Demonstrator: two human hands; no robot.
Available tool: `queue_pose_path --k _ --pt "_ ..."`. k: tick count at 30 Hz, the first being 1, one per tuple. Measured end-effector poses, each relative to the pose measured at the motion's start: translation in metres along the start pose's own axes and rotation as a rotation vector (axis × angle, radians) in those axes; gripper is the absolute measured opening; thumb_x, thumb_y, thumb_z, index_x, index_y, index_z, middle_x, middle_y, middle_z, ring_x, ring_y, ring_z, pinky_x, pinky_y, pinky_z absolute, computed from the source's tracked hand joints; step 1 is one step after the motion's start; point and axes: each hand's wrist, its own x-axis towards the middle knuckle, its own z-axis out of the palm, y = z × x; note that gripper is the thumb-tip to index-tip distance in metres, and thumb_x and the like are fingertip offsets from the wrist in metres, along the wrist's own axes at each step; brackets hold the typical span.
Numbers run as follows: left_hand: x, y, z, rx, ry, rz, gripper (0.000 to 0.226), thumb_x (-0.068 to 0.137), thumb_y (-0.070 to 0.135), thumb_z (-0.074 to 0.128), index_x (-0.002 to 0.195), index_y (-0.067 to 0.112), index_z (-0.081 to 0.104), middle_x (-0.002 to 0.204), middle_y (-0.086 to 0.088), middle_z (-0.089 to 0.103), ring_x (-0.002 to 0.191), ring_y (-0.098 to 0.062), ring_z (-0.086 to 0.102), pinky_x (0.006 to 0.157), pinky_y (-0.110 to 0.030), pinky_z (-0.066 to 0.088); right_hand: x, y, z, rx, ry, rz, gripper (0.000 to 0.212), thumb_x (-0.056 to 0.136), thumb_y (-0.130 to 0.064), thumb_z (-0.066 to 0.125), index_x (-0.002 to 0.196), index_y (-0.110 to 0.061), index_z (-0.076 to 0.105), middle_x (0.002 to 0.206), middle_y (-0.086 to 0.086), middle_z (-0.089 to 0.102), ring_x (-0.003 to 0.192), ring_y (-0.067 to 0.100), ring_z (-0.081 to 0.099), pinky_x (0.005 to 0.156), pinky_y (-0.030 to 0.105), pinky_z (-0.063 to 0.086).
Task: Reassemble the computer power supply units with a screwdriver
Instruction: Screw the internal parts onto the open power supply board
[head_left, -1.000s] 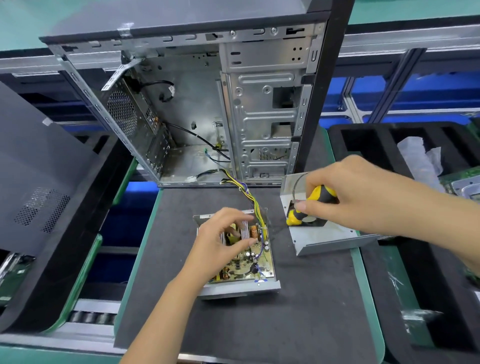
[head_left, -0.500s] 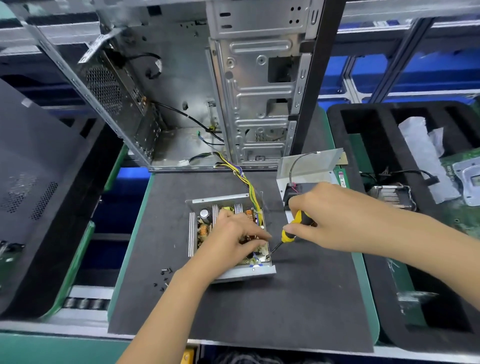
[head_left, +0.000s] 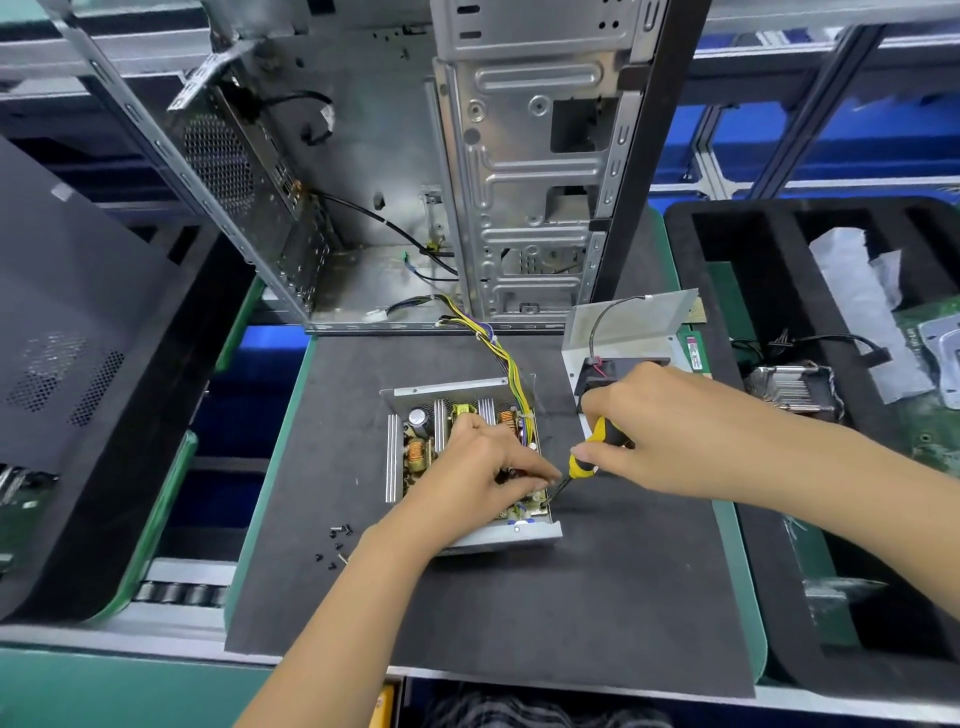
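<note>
Since 0.5 s ago little has shifted: right hand (head_left: 670, 431) still grips the yellow-black screwdriver (head_left: 587, 457), tip slanting down-left into the open power supply (head_left: 457, 462) on the mat (head_left: 571, 597), left hand (head_left: 483, 478) pinching beside it.

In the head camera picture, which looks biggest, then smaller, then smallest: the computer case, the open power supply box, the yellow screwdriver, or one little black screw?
1. Computer case
2. Open power supply box
3. Yellow screwdriver, partly hidden by the right hand
4. One little black screw

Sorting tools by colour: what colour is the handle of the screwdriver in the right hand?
Yellow and black, seen in the head view: screwdriver.
</note>
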Motion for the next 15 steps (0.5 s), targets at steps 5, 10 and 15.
queue_pose_path --k 5,10,15 --pt "-0.0003 -0.0014 0.0003 0.008 0.004 0.003 0.016 0.089 0.025 0.071 0.102 0.03 0.076 0.083 0.012 0.065 0.095 -0.018 0.049 0.091 -0.011 0.017 0.0014 -0.0009 0.0012 -0.002 -0.002 0.002 0.041 0.092 -0.049 0.048 0.064 -0.022 0.035 0.064 -0.005 0.041 0.053 0.009 0.036 0.044 0.025 0.025" --pt "0.0003 -0.003 0.0017 0.003 -0.007 -0.003 0.016 0.089 0.026 0.07 0.102 0.031 0.076 0.082 0.015 0.063 0.096 -0.015 0.05 0.093 -0.012 0.017 0.0015 -0.001 0.0031 -0.011 -0.003 0.005 0.042 0.092 -0.048 0.049 0.064 -0.021 0.034 0.064 -0.004 0.041 0.052 0.007 0.034 0.044 0.025 0.025" --pt "0.0008 -0.0048 0.0034 0.01 -0.031 -0.028 0.016 0.09 0.03 0.069 0.104 0.035 0.075 0.089 0.007 0.068 0.099 -0.029 0.052 0.092 -0.019 0.021 0.0019 -0.0018 0.0042 -0.014 -0.007 0.012 0.042 0.092 -0.049 0.048 0.065 -0.021 0.035 0.065 -0.003 0.043 0.053 0.007 0.034 0.043 0.025 0.023"
